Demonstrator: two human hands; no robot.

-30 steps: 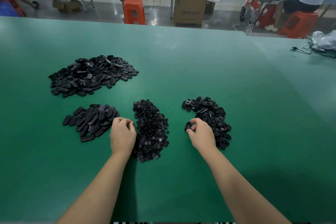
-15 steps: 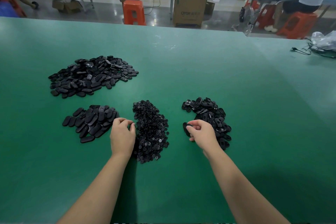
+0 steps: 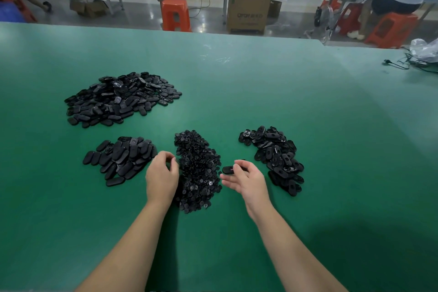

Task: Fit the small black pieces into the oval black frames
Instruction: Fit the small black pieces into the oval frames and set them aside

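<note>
Pinching 1 oval frame (image 3: 228,169) just right of the small-piece heap (image 3: 198,170), the right hand (image 3: 245,179) faces the left hand (image 3: 162,176), fingers curled at the heap's left edge, contents hidden, bare green surface (image 3: 237,92) beyond.

Table (image 3: 308,125): big pile of frames (image 3: 120,98) upper left; smaller frame pile (image 3: 120,160) below it; small pieces heap (image 3: 198,170) center; 3rd frame pile (image 3: 275,157) right. Left hand (image 3: 161,176) btwn lower-left pile & heap; right hand (image 3: 245,179) btwn heap & right pile.
</note>
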